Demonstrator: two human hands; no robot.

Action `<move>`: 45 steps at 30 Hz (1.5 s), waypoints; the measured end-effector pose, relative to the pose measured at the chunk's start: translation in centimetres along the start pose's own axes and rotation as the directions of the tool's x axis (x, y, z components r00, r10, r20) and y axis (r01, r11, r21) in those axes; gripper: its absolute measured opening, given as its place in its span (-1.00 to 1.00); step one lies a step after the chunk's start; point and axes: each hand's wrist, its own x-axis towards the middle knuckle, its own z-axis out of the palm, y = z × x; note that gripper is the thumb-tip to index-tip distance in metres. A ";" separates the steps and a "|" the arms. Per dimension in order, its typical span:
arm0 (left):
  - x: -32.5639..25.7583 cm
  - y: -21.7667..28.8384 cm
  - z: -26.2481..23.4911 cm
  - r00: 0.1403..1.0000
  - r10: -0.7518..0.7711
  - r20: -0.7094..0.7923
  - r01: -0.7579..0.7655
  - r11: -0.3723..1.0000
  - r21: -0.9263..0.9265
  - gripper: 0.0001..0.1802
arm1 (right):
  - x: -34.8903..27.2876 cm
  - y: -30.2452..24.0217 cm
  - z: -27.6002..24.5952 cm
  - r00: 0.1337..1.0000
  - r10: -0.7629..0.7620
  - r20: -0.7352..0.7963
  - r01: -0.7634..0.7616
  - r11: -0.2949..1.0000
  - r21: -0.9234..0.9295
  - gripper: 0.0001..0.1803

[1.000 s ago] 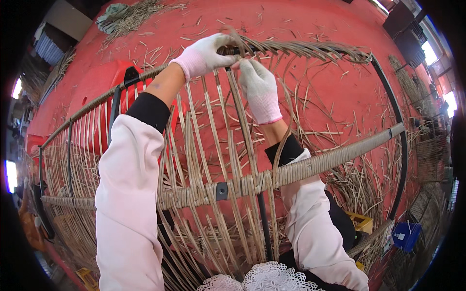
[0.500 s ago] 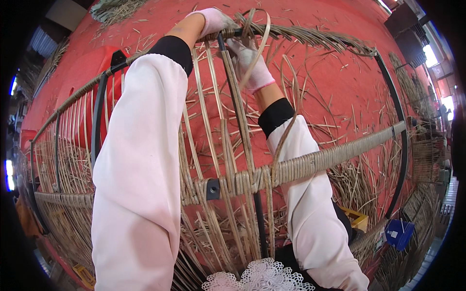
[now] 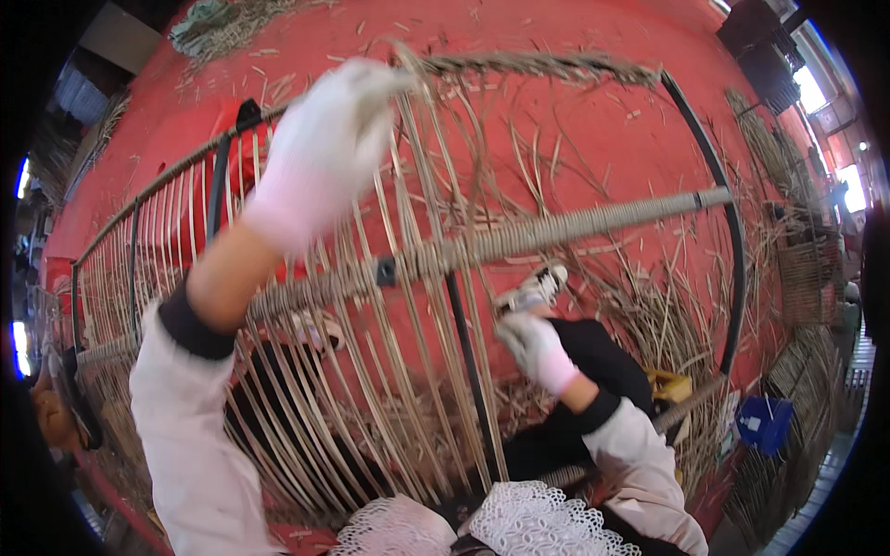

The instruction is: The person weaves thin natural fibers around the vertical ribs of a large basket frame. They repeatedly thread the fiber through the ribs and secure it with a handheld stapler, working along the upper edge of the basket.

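A black metal frame point(image 3: 732, 278) stands in front of me, filled with upright rattan strands point(image 3: 417, 371) and crossed by a rattan-wrapped bar point(image 3: 575, 227). My left hand point(image 3: 324, 148), in a white glove, is raised to the woven top rim point(image 3: 538, 65) and closed on the strand ends there. My right hand point(image 3: 536, 350), also gloved, is low behind the strands, right of the black centre rod point(image 3: 464, 371), near my shoe point(image 3: 536, 289). Its fingers are curled; whether they hold a strand is unclear.
The red floor point(image 3: 603, 139) is littered with loose rattan scraps. A blue box point(image 3: 765, 424) and a yellow object point(image 3: 672, 385) lie at the lower right. Wicker pieces point(image 3: 802, 269) are stacked at the right. A fibre pile point(image 3: 222, 23) sits at the top left.
My right hand has dropped from the top rim to below the wrapped bar. My left hand stays at the rim, and the view has moved closer to it.
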 end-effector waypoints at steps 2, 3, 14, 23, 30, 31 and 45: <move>-9.3 8.8 -2.0 0.921 0.102 0.376 0.111 0.858 -0.502 -0.73 | -9.0 -1.2 -0.6 0.943 0.210 0.258 -0.199 0.978 -0.070 -0.94; -13.6 12.9 -2.0 0.796 0.201 0.571 0.317 0.665 -0.676 -0.72 | -12.5 -2.4 -0.9 0.934 0.181 0.308 -0.182 0.983 -0.024 -0.91; -36.8 33.8 10.2 -0.044 -0.039 0.998 0.283 -0.959 -0.025 -0.64 | -18.3 -4.4 -1.2 0.673 0.233 0.702 -0.447 0.884 0.135 -0.69; -34.3 34.4 11.1 -0.321 -0.217 0.922 0.624 -0.781 0.034 -0.75 | -17.4 -5.8 -1.5 0.590 0.255 0.766 -0.302 0.950 -0.083 -0.61; -28.3 29.1 3.1 0.168 0.080 0.983 0.591 -0.806 -0.035 -0.74 | -18.1 -6.7 -3.7 0.533 -0.186 0.825 -0.487 0.731 0.479 -0.72; -26.4 28.1 2.6 0.191 -0.001 0.982 0.690 -0.711 -0.135 -0.74 | -18.3 -6.5 -3.5 0.563 -0.156 0.812 -0.321 0.864 0.388 -0.71; -8.2 8.0 5.6 0.915 -0.315 0.252 0.297 0.949 0.107 -0.61 | 6.5 -9.4 -11.1 0.962 -0.134 0.239 0.115 0.989 0.091 -0.78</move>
